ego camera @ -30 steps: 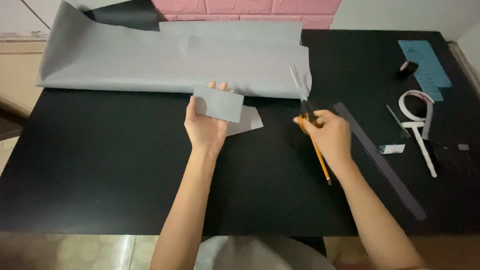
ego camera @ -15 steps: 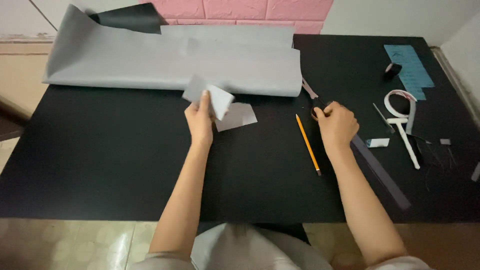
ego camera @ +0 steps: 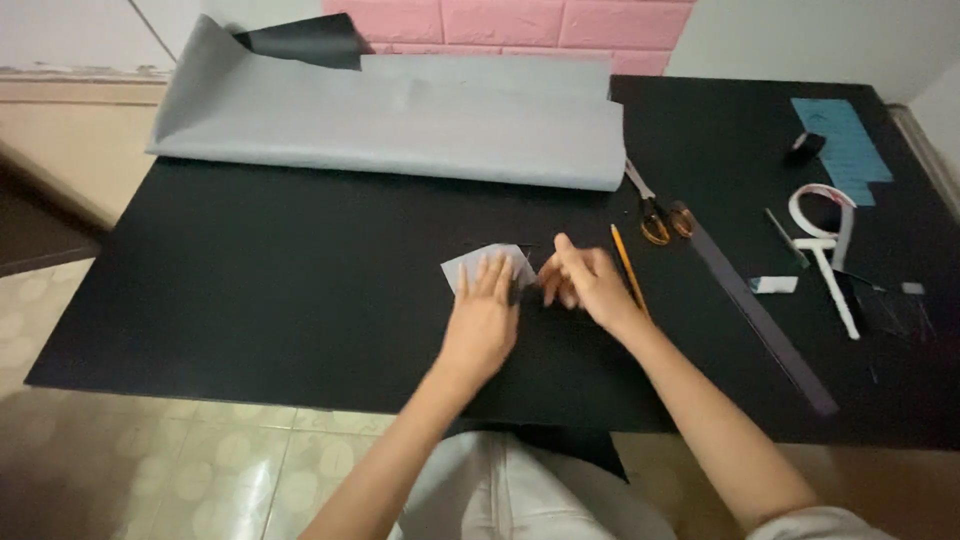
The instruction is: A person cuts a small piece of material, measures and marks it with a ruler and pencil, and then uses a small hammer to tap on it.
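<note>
A big grey sheet (ego camera: 400, 120) lies along the far edge of the black table (ego camera: 250, 290). Near the middle, the left hand (ego camera: 482, 318) presses flat and open on a small grey piece (ego camera: 470, 266); the right hand (ego camera: 585, 282) pinches its edge with curled fingers. The piece looks light, thin and bendable, so it is best taken by the edges.

Packages, signs, screens: none visible.
Label: perhaps the small white tag (ego camera: 773, 285) at table right, blurred.
</note>
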